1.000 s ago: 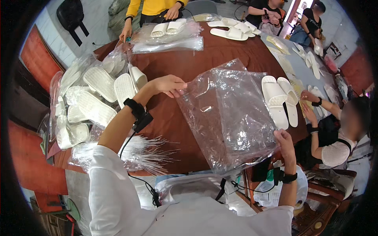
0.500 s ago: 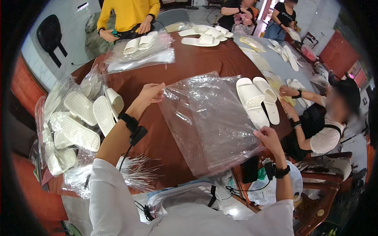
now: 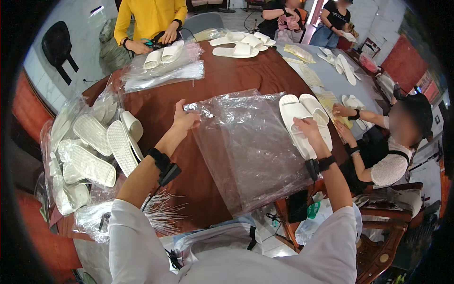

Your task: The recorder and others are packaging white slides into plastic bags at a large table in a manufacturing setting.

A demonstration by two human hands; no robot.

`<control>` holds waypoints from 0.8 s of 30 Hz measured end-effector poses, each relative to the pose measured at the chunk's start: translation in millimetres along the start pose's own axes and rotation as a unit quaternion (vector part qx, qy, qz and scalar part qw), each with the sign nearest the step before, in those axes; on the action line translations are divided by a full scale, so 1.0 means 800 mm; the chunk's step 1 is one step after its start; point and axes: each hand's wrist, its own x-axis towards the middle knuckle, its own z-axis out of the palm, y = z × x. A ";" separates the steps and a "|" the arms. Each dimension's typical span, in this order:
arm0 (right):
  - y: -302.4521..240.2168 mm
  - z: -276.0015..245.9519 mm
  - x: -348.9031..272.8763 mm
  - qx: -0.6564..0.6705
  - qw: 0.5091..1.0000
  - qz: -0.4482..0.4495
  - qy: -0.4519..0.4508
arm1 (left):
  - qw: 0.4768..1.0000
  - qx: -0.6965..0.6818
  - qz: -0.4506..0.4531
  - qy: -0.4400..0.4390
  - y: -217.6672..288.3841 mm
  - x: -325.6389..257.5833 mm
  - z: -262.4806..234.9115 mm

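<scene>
From my remote seat I have both arms stretched forward out of loose white fabric sleeves [image 3: 132,229], well apart. The bare left forearm [image 3: 141,181] slants up and to the right, with a wide black strap [image 3: 158,160] around its wrist and a small black box on it. Beyond that, the bare left hand [image 3: 187,117] has its fingers bent in toward the thumb in a pinch. The bare right forearm [image 3: 337,189] slants up and to the left, wearing a matching black strap [image 3: 325,163]. I have the bare right hand [image 3: 312,135] back upward, fingers pointing forward and left; how far they close, I cannot tell.
</scene>
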 end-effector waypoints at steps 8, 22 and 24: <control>0.019 -0.072 0.034 0.215 0.958 0.190 -0.026 | 0.996 0.025 0.082 -0.011 0.018 -0.002 0.032; 0.043 -0.058 0.000 -0.022 0.991 0.056 -0.116 | 0.920 0.366 0.140 -0.012 0.051 -0.055 0.065; 0.032 -0.035 -0.017 -0.082 0.996 -0.007 -0.043 | 0.902 0.402 0.154 -0.011 0.072 -0.091 0.006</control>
